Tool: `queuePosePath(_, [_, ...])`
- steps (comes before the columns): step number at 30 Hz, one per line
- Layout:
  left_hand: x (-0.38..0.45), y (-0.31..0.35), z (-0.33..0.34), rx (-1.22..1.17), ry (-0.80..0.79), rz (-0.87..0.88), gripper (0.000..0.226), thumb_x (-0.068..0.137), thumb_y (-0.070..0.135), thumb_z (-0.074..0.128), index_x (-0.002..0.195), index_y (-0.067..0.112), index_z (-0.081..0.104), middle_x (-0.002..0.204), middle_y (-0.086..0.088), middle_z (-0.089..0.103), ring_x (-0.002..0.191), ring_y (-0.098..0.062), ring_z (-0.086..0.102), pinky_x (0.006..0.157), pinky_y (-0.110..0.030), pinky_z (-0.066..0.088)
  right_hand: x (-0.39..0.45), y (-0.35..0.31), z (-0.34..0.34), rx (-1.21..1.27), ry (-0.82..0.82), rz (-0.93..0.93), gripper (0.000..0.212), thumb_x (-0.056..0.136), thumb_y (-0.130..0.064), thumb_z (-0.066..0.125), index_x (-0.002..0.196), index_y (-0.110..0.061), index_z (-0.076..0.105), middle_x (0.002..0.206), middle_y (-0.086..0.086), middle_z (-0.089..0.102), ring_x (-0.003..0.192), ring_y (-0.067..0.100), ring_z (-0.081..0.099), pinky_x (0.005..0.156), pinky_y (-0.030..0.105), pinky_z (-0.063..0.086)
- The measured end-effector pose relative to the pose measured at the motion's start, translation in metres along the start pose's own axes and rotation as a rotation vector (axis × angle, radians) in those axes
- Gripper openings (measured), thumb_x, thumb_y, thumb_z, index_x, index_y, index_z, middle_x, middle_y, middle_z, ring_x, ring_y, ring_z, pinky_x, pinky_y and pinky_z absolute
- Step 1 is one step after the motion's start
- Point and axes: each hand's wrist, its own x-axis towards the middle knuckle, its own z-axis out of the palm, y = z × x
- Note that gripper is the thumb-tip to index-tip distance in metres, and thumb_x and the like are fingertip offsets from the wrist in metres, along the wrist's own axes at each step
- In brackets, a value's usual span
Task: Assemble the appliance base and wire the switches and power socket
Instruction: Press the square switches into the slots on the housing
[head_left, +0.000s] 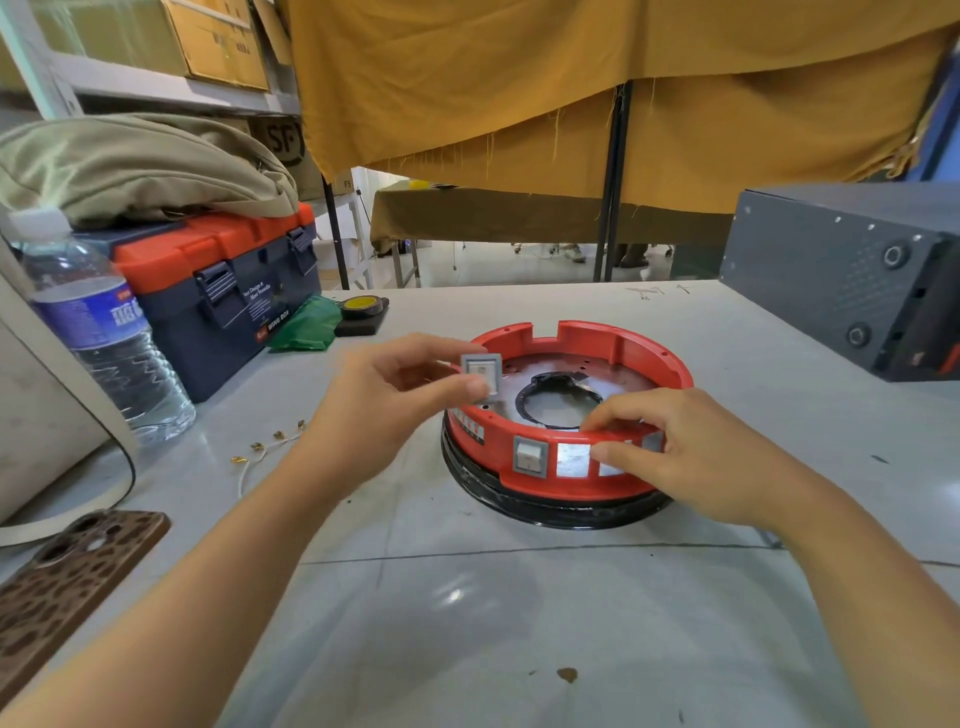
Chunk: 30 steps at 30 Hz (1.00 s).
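Note:
A round red appliance base with a black ring under it sits on the grey table. One grey rocker switch is seated in its front wall, beside an empty rectangular opening. My left hand pinches a second grey switch above the base's left rim. My right hand grips the front wall of the base, thumb on the outside near the openings and fingers over the rim.
White wires with brass terminals lie left of the base. A water bottle, an orange and blue toolbox, yellow tape and a green bag stand at the back left. A phone lies near left. A dark metal box sits back right.

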Motion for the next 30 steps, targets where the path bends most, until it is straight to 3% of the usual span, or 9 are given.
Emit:
queuePosePath(3, [-0.004,0.009,0.014,-0.018,-0.124,0.032,0.034,0.061,0.040,0.074,0.092,0.026,0.072,0.090,0.005,0.074,0.087,-0.013,0.070,0.072,-0.024,0.057,0.001,-0.001,0.002,-0.018,0.022,-0.023,0.020,0.088,-0.029,0.062,0.082,-0.047,0.055,0.087,-0.032,0.055,0.092,-0.029,0.042,0.069,-0.006,0.037])
queuePosePath(8, [-0.011,0.008,0.036,0.108,-0.248,0.196,0.028,0.070,0.026,0.076,0.097,0.020,0.069,0.093,0.008,0.067,0.091,-0.010,0.066,0.079,-0.016,0.051,0.000,-0.004,0.001,-0.007,0.071,-0.056,0.022,0.087,-0.021,0.065,0.088,-0.042,0.062,0.085,-0.029,0.062,0.092,-0.018,0.051,0.071,-0.005,0.035])
queuePosePath(11, [-0.017,0.000,0.042,0.293,-0.229,0.353,0.024,0.074,0.017,0.077,0.097,0.014,0.068,0.096,0.006,0.066,0.093,-0.008,0.063,0.080,-0.017,0.049,0.000,-0.005,0.000,0.032,0.087,-0.064,0.024,0.088,-0.013,0.061,0.090,-0.036,0.067,0.086,-0.027,0.064,0.092,-0.014,0.054,0.074,-0.004,0.036])
queuePosePath(16, [-0.023,-0.008,0.043,0.510,-0.210,0.411,0.024,0.073,0.030,0.077,0.093,0.019,0.071,0.099,0.011,0.065,0.097,-0.007,0.056,0.084,-0.023,0.045,-0.001,-0.004,0.001,0.027,0.058,-0.045,0.026,0.088,-0.011,0.056,0.095,-0.034,0.067,0.088,-0.028,0.062,0.094,-0.014,0.052,0.076,-0.003,0.037])
queuePosePath(19, [-0.024,-0.009,0.045,0.551,-0.194,0.403,0.026,0.073,0.038,0.070,0.092,0.020,0.071,0.099,0.012,0.062,0.098,-0.009,0.053,0.085,-0.022,0.042,-0.001,-0.003,0.002,0.020,0.031,-0.040,0.026,0.088,-0.015,0.056,0.094,-0.039,0.063,0.088,-0.028,0.061,0.095,-0.012,0.052,0.077,0.000,0.040])
queuePosePath(27, [-0.026,-0.012,0.049,0.577,-0.164,0.411,0.023,0.071,0.027,0.078,0.090,0.016,0.072,0.102,0.005,0.057,0.094,-0.016,0.054,0.082,-0.019,0.041,-0.002,-0.004,0.001,0.046,-0.007,-0.026,0.025,0.086,-0.017,0.059,0.095,-0.040,0.060,0.092,-0.025,0.062,0.092,-0.006,0.057,0.078,0.008,0.048])
queuePosePath(30, [-0.026,-0.013,0.051,0.573,-0.136,0.414,0.022,0.071,0.025,0.078,0.090,0.013,0.073,0.102,0.006,0.055,0.092,-0.018,0.056,0.080,-0.025,0.046,-0.002,-0.004,0.001,0.038,-0.012,-0.021,0.022,0.084,-0.019,0.060,0.096,-0.038,0.061,0.093,-0.023,0.062,0.093,-0.004,0.056,0.078,0.013,0.050])
